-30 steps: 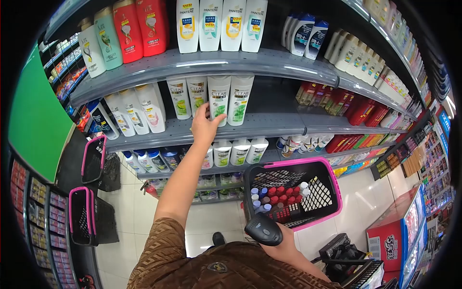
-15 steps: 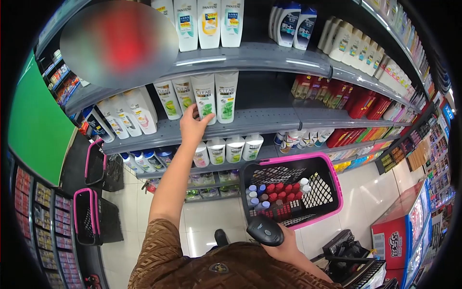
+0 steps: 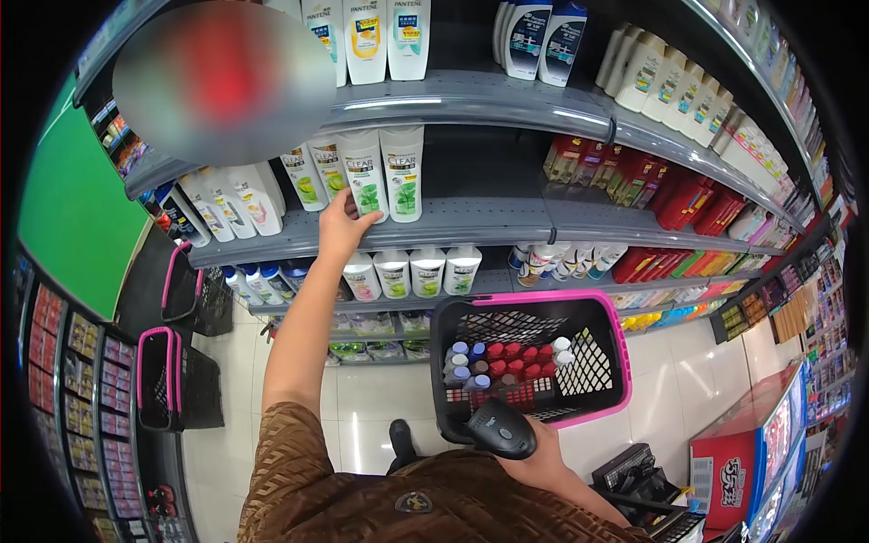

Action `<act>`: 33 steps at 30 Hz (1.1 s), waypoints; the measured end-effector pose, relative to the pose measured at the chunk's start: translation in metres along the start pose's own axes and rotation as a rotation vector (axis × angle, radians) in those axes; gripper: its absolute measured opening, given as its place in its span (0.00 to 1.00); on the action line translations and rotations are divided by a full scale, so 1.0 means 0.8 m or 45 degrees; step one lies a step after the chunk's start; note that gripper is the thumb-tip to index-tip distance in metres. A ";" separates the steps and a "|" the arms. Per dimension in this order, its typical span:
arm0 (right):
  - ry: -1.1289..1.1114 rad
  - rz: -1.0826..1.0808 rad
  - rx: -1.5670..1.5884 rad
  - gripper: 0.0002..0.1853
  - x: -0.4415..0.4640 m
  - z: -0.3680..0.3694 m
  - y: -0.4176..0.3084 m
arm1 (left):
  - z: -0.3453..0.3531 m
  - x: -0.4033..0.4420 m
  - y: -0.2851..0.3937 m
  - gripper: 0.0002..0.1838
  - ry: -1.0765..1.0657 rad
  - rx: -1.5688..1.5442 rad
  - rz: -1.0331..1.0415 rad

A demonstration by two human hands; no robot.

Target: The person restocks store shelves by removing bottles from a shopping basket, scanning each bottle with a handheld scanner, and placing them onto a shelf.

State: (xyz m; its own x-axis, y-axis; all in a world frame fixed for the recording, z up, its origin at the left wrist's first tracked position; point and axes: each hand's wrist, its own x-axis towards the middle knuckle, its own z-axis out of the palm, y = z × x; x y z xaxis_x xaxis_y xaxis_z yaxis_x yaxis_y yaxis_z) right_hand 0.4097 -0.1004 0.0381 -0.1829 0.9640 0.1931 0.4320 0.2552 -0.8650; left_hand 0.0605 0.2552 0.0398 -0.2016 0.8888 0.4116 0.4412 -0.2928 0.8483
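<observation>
On the middle shelf, my left hand (image 3: 343, 228) grips the lower end of a white shampoo bottle (image 3: 366, 172) with a green leaf print. Its thumb lies across the bottom front and its fingers are at the left side. A matching shampoo bottle (image 3: 402, 172) stands upright just to the right. Two more shampoo bottles with lime-green prints (image 3: 306, 181) are to the left. Low in front of my body, my right hand (image 3: 540, 457) is wrapped round a black handheld barcode scanner (image 3: 501, 429); its grip is mostly hidden.
A black basket with a pink rim (image 3: 624, 362) stands below the shelf, holding several red, blue and white-capped bottles. Two more pink-rimmed baskets (image 3: 159, 380) are at the left. A red box (image 3: 724, 475) stands at lower right. A blurred oval (image 3: 222, 81) covers the upper left.
The whole view has shifted slightly, so the shelves and basket appear further left. My left hand stays at the same bottle, and my right hand still holds the scanner.
</observation>
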 end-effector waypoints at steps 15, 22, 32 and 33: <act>0.133 0.208 0.104 0.23 -0.008 -0.070 0.067 | 0.131 -0.291 0.045 0.14 -0.119 -0.649 -0.291; -0.079 0.236 0.179 0.39 0.000 -0.088 0.153 | 0.231 -0.453 0.105 0.34 -1.152 -1.333 -1.232; -0.307 0.126 -0.020 0.42 0.009 -0.105 0.226 | 0.293 -0.459 0.157 0.40 -0.988 -1.026 -1.109; -0.239 0.190 0.081 0.39 0.011 -0.109 0.231 | 0.294 -0.456 0.157 0.40 -1.045 -0.947 -1.047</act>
State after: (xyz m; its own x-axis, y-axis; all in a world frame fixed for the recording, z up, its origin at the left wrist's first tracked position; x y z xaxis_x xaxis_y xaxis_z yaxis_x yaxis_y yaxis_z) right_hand 0.5651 -0.0383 -0.0795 -0.2844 0.9584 -0.0232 0.4110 0.1000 -0.9061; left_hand 0.3955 -0.0230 -0.0825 0.5093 0.7712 -0.3818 -0.1719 0.5259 0.8330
